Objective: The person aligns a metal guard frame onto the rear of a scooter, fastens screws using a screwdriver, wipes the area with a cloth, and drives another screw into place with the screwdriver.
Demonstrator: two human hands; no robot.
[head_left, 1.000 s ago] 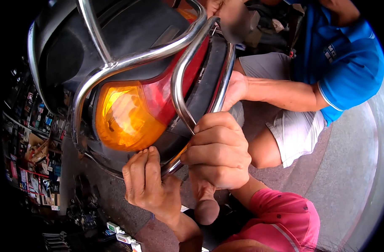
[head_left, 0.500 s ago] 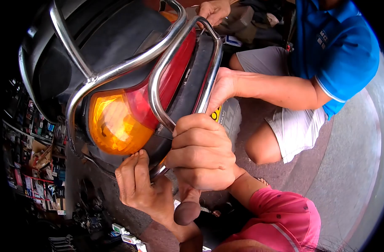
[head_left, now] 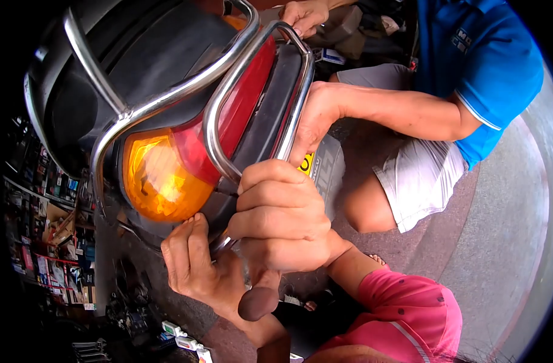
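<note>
The rear of a motorcycle shows an amber turn-signal lens [head_left: 161, 181] beside a red tail light lens [head_left: 243, 100], framed by a chrome rear rail [head_left: 213, 124]. My right hand [head_left: 282, 218] is a fist around the lower bend of this rail, its knuckles facing me. A dark rounded end below the fist looks like my thumb tip. Below the amber lens, my left hand [head_left: 198, 260] is closed, bent fingertips pressed together at the edge of the black housing. What lies inside those fingers is hidden.
A co-worker in a blue shirt [head_left: 497, 72] kneels opposite, one hand [head_left: 315, 118] at the rail and another hand [head_left: 303, 17] at its far end. A partly covered yellow plate [head_left: 308, 163] shows behind my fist. Shelves of boxed goods [head_left: 55, 242] stand left.
The motorcycle rear and both my hands appear slightly further left in view. My grip looks unchanged. The co-worker's near forearm sits a little higher in the picture.
</note>
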